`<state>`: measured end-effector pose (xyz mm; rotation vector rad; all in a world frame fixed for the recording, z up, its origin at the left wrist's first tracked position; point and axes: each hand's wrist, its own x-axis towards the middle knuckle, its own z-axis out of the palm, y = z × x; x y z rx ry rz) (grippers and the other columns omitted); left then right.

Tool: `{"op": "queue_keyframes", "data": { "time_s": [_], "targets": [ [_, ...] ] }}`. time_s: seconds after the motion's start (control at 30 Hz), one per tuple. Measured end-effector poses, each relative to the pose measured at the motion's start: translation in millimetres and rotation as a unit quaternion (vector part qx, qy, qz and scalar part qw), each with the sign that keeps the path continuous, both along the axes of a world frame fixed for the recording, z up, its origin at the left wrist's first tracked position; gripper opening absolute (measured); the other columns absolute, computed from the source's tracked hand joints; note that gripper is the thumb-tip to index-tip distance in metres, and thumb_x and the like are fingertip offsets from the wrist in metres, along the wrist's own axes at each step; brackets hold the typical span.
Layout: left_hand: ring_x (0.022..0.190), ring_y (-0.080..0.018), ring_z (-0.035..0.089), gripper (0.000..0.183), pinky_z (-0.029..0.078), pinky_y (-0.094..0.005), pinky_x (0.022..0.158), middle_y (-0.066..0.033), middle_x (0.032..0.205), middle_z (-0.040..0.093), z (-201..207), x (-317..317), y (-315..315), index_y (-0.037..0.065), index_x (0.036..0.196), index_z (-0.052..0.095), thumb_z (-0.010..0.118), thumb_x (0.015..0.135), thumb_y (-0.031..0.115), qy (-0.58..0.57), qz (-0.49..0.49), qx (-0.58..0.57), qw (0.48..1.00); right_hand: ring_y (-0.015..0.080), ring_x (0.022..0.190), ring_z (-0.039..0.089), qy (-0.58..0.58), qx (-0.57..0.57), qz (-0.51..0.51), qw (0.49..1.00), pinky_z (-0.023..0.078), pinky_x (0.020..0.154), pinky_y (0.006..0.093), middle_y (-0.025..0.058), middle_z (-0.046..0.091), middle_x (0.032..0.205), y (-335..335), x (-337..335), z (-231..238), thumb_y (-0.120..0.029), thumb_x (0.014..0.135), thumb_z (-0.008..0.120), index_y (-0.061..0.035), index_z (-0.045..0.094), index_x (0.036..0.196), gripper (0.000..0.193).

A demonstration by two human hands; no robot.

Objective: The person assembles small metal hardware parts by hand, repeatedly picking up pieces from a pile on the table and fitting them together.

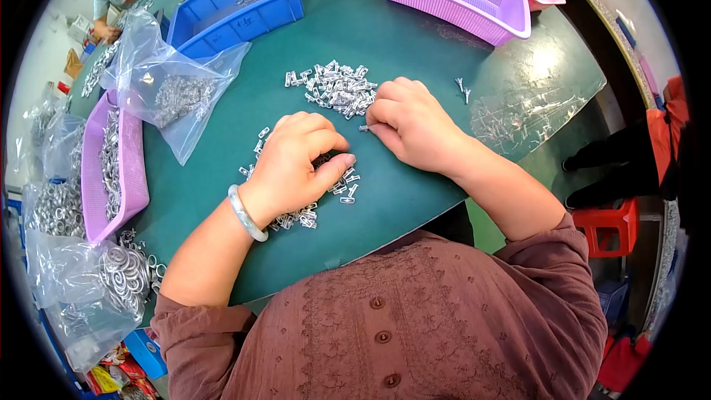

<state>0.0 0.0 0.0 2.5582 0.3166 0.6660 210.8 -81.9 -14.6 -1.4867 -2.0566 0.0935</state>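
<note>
My right hand [415,126] pinches a small silver metal piece [364,128] between thumb and fingertips, low over the green table. Just beyond it lies a heap of similar small silver metal pieces [337,87], each with a slotted, frame-like end. My left hand [300,159] is curled, palm down, over a second, looser group of these pieces [300,218]. Its thumb and forefinger come close together around a dark gap; whatever the fingers hold is hidden. A pale bangle [246,212] circles my left wrist.
A blue bin [241,26], a lilac basket [452,11] and a lilac tray of metal parts [135,192] stand around the green table [400,207]. Clear bags [174,96] of parts lie left. Two loose pieces [463,90] sit right. Another person's hand [107,32] works at far left.
</note>
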Motion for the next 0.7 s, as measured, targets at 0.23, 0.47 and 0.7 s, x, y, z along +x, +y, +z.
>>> {"op": "queue_keyframes", "data": {
  "time_s": [0.23, 0.47, 0.7],
  "targets": [
    [0.075, -0.0253, 0.056, 0.011, 0.044, -0.0364, 0.073, -0.0058, 0.078, 0.060, -2.0, 2.5, -0.7, 0.005, 0.080, 0.066, 0.072, 0.077, 0.014, -0.022, 0.042, -0.051, 0.998, 0.0262, 0.087, 0.052, 0.008, 0.060, 0.079, 0.995, 0.040, 0.079, 0.0387, 0.0058, 0.055, 0.087, -0.1, -7.3, 4.8, -0.010, 0.076, 0.066, -0.0081, 0.061, 0.083, 0.009],
    [0.072, -0.0250, 0.057, 0.007, 0.045, -0.0356, 0.067, -0.0069, 0.076, 0.061, -4.1, 2.1, 0.8, 0.004, 0.078, 0.066, 0.071, 0.077, 0.008, -0.051, 0.034, -0.102, 0.993, 0.0271, 0.086, 0.052, 0.064, 0.091, 0.116, 0.987, 0.040, 0.080, 0.0390, 0.0062, 0.055, 0.089, 0.4, -9.7, 9.5, -0.007, 0.074, 0.068, -0.0078, 0.059, 0.086, 0.015],
    [0.074, -0.0243, 0.058, 0.006, 0.046, -0.0349, 0.069, -0.0068, 0.078, 0.062, -0.5, 2.5, -0.5, 0.005, 0.078, 0.066, 0.071, 0.076, 0.006, -0.078, 0.049, -0.092, 0.991, 0.0290, 0.085, 0.054, 0.148, 0.019, 0.110, 0.983, 0.044, 0.074, 0.0380, 0.0075, 0.057, 0.086, -1.1, -5.6, 8.4, -0.008, 0.076, 0.069, -0.0059, 0.061, 0.087, 0.014]
  ]
}}
